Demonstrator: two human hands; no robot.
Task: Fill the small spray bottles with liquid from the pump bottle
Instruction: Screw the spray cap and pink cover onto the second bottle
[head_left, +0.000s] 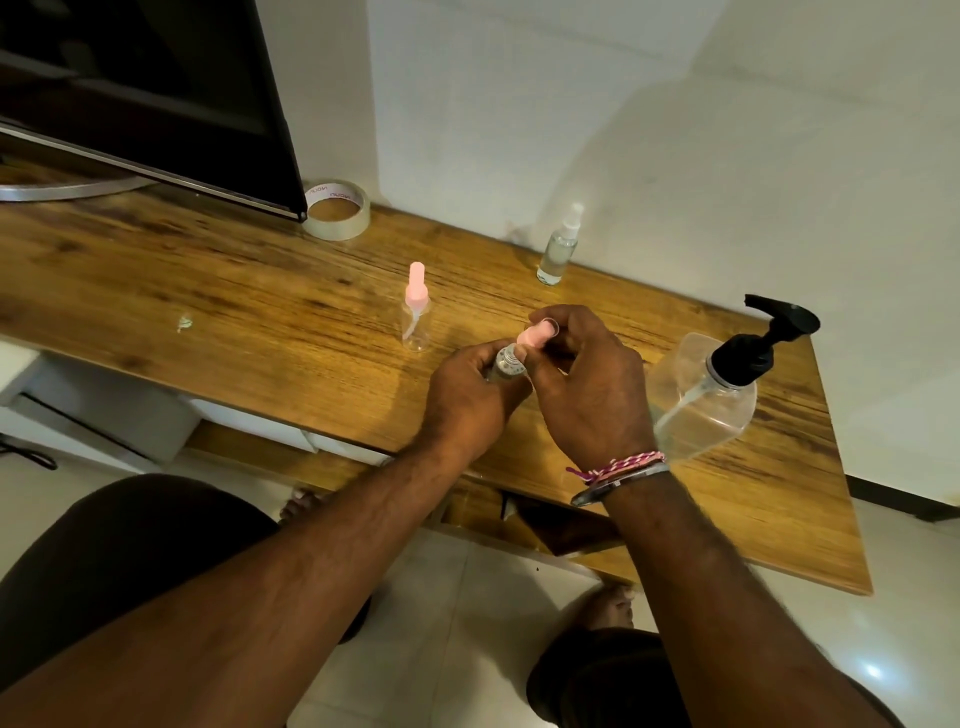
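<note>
Fingertips of my right hand (587, 384) were pinched on the pink spray head (535, 335), its clear cap on top, right at the neck of the small bottle (505, 367). Left hand (467, 400) was curled round that bottle's body, holding it tilted above the wooden table (234, 275). Threads on the neck were showing, so the head sat partly off. Couldn't tell if I was unscrewing or screwing on; my guess was unscrewing ahead of a fill. Liquid level inside was hidden by my fingers.

To do it well, in my judgement: keep the left grip firm low on the body, turn only the head, lift straight along the neck axis so the dip tube clears without flicking drops. Bring the bottle upright before the head comes free.

Pump bottle (706, 400) stood just right of my right hand, black pump on, some clear liquid in it. Second pink-topped bottle (417, 325) stood upright beyond my left hand and looked empty. White-topped bottle (557, 254) stood farther back near the wall, looked filled. Tape roll (336, 210) sat at the back by the monitor (156, 93).
</note>
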